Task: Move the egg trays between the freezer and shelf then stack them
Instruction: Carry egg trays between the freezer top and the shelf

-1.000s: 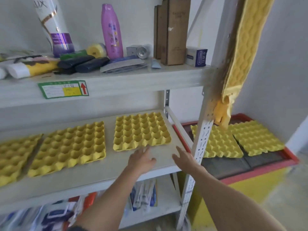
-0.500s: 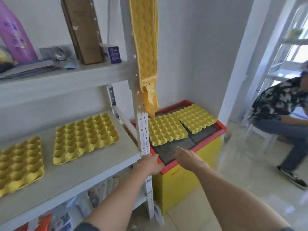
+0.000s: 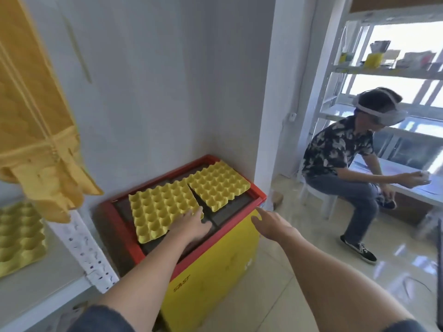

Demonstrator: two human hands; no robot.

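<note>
- While my left hand [image 3: 191, 225] settles on the near right corner of the nearer egg tray [image 3: 163, 212], fingers loosely spread and lying flat over its cups, I judge the step in hand to be the pickup from the freezer [image 3: 215, 271].
- My right hand [image 3: 271, 224] hangs in the air just beyond the freezer's front right corner, fingers open and slightly curled, touching nothing that I can see.
- Two trays lie side by side on the freezer's dark lid inside its red rim, their inner edges almost meeting; the farther tray [image 3: 218, 184] sits toward the wall corner.
- One more tray [image 3: 19, 238] shows at the left edge on the shelf [image 3: 48, 295], well apart from my hands, so the stack probably belongs there.
- Next, I think, my left fingers need to hook under the tray's edge, since for now they only rest on top; the right hand would have to come in to steady the other side.
- Each tray is bright yellow moulded pulp with rows of deep cups and a thin scalloped rim, and all the cups I can see are empty.
- Being that thin, it should be light and likely to flex if lifted by one corner, so I would keep it level.
</note>
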